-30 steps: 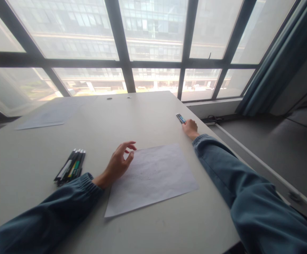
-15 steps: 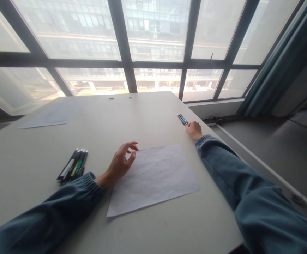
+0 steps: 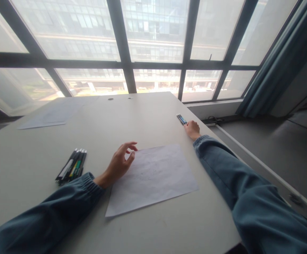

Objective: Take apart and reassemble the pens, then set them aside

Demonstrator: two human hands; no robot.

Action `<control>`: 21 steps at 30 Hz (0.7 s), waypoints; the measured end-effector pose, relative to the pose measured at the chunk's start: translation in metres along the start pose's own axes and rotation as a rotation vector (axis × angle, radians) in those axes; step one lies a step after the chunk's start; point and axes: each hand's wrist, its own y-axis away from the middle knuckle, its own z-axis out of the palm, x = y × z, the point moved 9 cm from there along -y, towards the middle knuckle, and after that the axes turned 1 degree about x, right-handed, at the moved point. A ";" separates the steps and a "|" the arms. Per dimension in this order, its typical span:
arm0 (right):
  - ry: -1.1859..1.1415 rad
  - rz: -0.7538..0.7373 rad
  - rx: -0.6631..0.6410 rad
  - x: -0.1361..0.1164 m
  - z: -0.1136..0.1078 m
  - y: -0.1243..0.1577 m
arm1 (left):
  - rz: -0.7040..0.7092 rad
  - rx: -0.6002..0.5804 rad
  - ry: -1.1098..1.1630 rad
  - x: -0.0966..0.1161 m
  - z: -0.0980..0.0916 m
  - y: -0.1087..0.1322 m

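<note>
At the far right of the table, several slim pens [image 3: 181, 119] lie side by side close to the edge. My right hand [image 3: 192, 129] is closed at their near ends; its fingertips are mostly hidden from me. Over the left side of a white sheet of paper [image 3: 156, 180], my left hand [image 3: 119, 160] is held with curved fingers and the thumb apart, and nothing is in it. Faint marks show on that sheet. To the left of my left hand lies a bundle of black pens [image 3: 71, 166], some with green, yellow and white parts.
Another paper sheet [image 3: 46, 114] lies at the back left of the white table [image 3: 148, 123]. Two small round fittings sit near the back edge. Large windows stand behind, and a blue curtain [image 3: 272, 63] hangs at the right above the grey floor.
The view has shifted very slightly. Both hands keep nearly the same place and shape, my right hand still at the slim pens.
</note>
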 end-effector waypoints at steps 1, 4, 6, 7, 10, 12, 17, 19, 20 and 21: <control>0.000 0.000 -0.001 0.000 0.000 0.000 | -0.003 -0.002 -0.002 -0.001 0.000 0.000; 0.002 -0.004 0.000 -0.001 0.000 0.000 | -0.006 -0.005 -0.004 -0.001 0.001 0.001; 0.003 -0.007 0.003 -0.001 0.000 0.000 | -0.005 -0.005 -0.003 0.001 0.001 0.001; 0.003 -0.008 0.004 -0.001 -0.001 0.000 | -0.006 -0.004 -0.002 0.002 0.000 0.001; 0.000 -0.017 0.005 -0.002 -0.002 0.001 | -0.015 -0.009 0.002 0.004 0.000 0.001; -0.005 -0.025 0.005 -0.002 -0.004 0.004 | -0.024 -0.013 0.006 0.003 0.000 0.001; -0.041 -0.088 0.009 -0.014 -0.011 0.021 | 0.023 -0.065 -0.003 0.002 0.005 0.001; -0.074 -0.148 0.006 -0.025 -0.012 0.032 | 0.086 -0.137 -0.036 0.007 0.011 0.003; -0.099 -0.197 0.002 -0.033 -0.012 0.039 | 0.112 -0.187 -0.054 0.009 0.015 0.005; -0.145 -0.284 0.017 -0.044 -0.014 0.047 | 0.138 -0.227 -0.071 0.011 0.019 0.006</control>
